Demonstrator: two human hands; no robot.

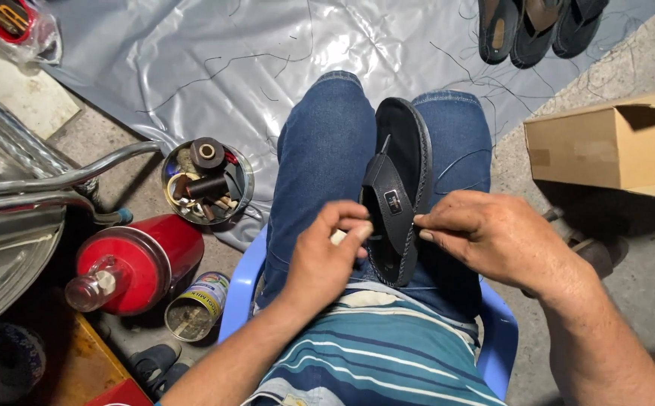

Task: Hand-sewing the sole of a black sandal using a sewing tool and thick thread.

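On a grey plastic sheet (192, 53) over the floor, the person sits; left hand (327, 256) and right hand (485, 237) both pinch a black sandal (399, 188) lying on the lap.

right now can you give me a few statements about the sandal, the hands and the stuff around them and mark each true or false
1. The black sandal lies on the person's lap between the knees. True.
2. The left hand and the right hand are both at the sandal's strap. True.
3. The cardboard box stands to the person's left. False: it is on the right, on the concrete floor.
4. The round tin beside the left knee is empty. False: it holds spools and small bits.
5. More dark sandals lie on the grey sheet ahead. True.
6. The person sits on a red chair. False: the chair is blue.
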